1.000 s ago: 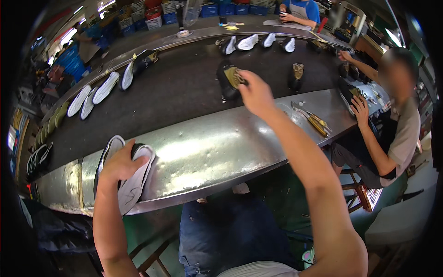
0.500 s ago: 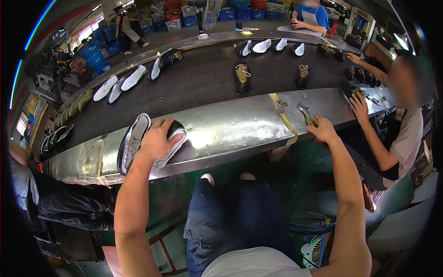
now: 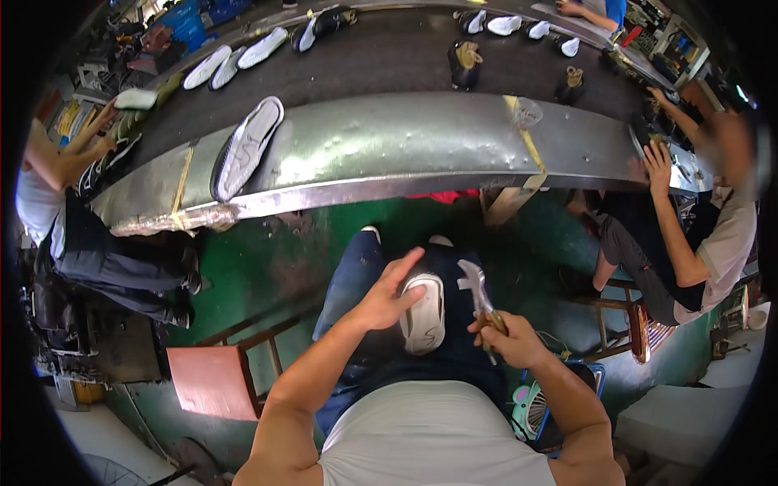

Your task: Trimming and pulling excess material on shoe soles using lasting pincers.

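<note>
A shoe upper on a last (image 3: 425,328), its pale underside facing up with a dark wavy mark, rests on my lap between my thighs. My left hand (image 3: 381,300) is at its far left end, thumb against the edge and the other fingers stretched out past the dark toe. To the right of the shoe, my right hand (image 3: 515,342) is wrapped round the handles of metal lasting pincers (image 3: 476,287), whose head points up and away from me. A second white-bottomed shoe (image 3: 250,150) lies on the metal bench ledge.
Beyond the metal ledge (image 3: 389,134), a dark belt (image 3: 365,69) carries several shoes. A clear cup (image 3: 527,113) stands on the ledge. Co-workers sit at the left (image 3: 44,178) and right (image 3: 721,219). A reddish stool (image 3: 212,382) and a small green fan (image 3: 531,409) stand beside me.
My left hand has brought one shoe from the ledge down to my lap, and its grip has loosened. My right hand has drawn the pincers off the ledge toward it. The view has tilted down.
</note>
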Demonstrator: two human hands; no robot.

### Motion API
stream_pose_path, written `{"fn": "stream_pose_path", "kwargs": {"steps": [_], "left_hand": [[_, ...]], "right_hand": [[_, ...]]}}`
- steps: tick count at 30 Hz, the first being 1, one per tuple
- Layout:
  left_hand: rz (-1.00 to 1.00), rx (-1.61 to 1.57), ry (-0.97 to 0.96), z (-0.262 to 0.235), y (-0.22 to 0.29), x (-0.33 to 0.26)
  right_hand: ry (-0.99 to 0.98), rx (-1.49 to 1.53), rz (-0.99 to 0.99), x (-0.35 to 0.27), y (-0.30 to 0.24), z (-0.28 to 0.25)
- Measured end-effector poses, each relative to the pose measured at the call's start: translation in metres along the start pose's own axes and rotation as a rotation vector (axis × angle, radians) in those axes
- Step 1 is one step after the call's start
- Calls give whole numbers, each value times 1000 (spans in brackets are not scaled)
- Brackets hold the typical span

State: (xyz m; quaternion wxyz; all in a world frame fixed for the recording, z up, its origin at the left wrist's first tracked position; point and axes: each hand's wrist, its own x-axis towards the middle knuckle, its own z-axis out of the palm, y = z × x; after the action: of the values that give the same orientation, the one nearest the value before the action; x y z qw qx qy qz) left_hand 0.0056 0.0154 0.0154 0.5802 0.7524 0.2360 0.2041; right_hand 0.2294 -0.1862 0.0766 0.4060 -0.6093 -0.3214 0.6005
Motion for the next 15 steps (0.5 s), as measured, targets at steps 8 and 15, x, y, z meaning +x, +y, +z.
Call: {"fn": "stream_pose_path", "kwargs": {"steps": [8,15], "left_hand": [[-31,69,23,11,-3,11],[-80,-4,11,11,0,16]], "right_hand": [[-149,-11,-81,8,19,19],[-182,133,-46,27,0,18]]}}
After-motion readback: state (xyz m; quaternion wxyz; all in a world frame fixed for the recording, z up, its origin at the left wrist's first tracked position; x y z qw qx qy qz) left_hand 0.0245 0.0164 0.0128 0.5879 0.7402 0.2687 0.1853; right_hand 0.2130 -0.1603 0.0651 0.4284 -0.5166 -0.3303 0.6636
